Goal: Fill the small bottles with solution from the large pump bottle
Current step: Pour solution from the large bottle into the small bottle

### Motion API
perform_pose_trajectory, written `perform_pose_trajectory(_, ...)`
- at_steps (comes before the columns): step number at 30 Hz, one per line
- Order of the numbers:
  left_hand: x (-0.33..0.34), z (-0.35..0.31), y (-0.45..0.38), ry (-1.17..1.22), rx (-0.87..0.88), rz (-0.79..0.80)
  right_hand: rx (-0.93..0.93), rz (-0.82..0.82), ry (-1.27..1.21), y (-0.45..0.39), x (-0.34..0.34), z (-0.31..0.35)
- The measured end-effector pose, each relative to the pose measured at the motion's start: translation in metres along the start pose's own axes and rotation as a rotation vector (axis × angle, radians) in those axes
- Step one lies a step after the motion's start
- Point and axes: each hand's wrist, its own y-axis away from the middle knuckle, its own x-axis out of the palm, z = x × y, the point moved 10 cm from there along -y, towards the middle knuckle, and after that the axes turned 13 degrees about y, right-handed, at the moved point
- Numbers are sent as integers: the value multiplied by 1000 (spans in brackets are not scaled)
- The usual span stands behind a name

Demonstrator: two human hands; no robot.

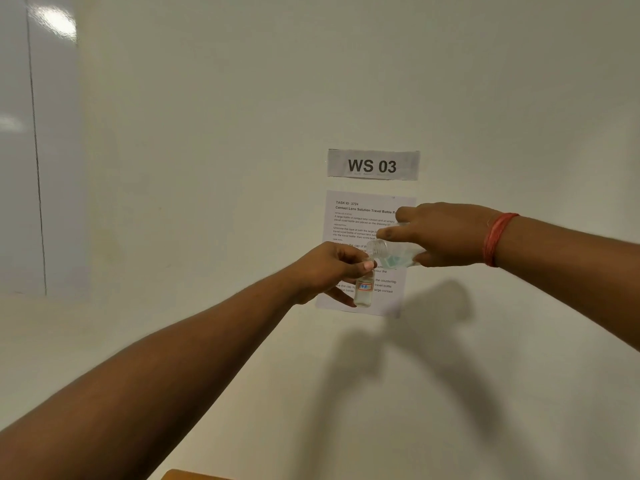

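My left hand holds a small clear bottle upright by its neck; the bottle has a red-framed label and some clear liquid inside. My right hand grips a larger clear bottle tipped on its side, with its uncapped threaded mouth pointing left just above the small bottle's top. A bluish label shows through the larger bottle. Both hands are raised in front of a wall. No pump head is visible on the larger bottle.
A printed task sheet is stuck to the white wall behind the hands, below a sign reading "WS 03". A red thread band circles my right wrist. A tan edge shows at the bottom.
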Motion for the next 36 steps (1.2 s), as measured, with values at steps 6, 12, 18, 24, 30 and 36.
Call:
perform_pose_trajectory(6, 0, 1, -2, -4, 2, -3, -9, -10, 7, -2, -1, 1)
perform_pose_trajectory(12, -1, 2, -2, -5, 0, -5, -6, 6, 13, -3, 1, 0)
perform_pose_trajectory(18, -1, 4, -3, -9, -5, -2, -8, 15, 5, -3, 1, 2)
perform_pose_trajectory(24, -1, 3, -3, 5, -5, -6, -7, 21, 13, -2, 0, 1)
perform_pose_trajectory(30, -1, 2, -1, 18, 5, -5, -7, 27, 28, -1, -4, 2)
perform_pose_trajectory(36, -1, 2, 1, 7, 9, -14, -7, 28, 22, 0, -6, 3)
